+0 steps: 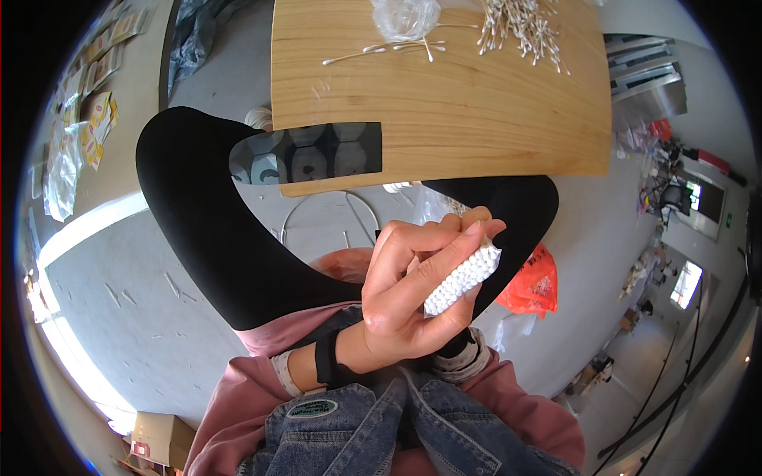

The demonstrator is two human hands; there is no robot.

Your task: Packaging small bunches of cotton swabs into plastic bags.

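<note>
My left hand (401,289) is raised in front of my chest, its fingers curled around a tight white bundle of cotton swabs (464,278). A black band (325,358) circles that wrist. My right hand is hidden behind the left one; only its grey sleeve cuff (467,357) shows below the bundle. Ahead, loose cotton swabs (520,28) lie piled on a wooden tabletop (444,119), beside a clear plastic bag (406,17). A few single swabs (381,50) lie next to them.
My knees in black trousers (206,230) reach under the table's near edge. An orange plastic bag (530,285) lies on the grey floor at right. A cardboard box (159,436) sits at lower left, and packets (87,119) line a counter at far left.
</note>
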